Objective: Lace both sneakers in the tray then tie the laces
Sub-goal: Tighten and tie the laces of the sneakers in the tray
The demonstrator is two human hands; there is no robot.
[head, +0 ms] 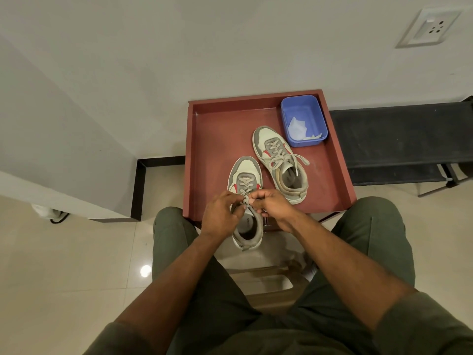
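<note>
Two grey-and-cream sneakers with red side marks are in view. The far sneaker (280, 162) lies inside the red-brown tray (217, 139), laced, its lace tied in a bow. The near sneaker (245, 180) points away from me, and its heel hangs over the tray's front edge. Over its tongue, my left hand (220, 213) and my right hand (272, 202) meet. Both pinch the grey lace (246, 200) between their fingertips. My hands hide the lace ends.
A blue plastic tub (317, 116) holding crumpled white paper stands in the tray's far right corner. A black bench (404, 139) stands to the right against the wall. A white block (64, 155) with a black base fills the left. My knees flank the tray.
</note>
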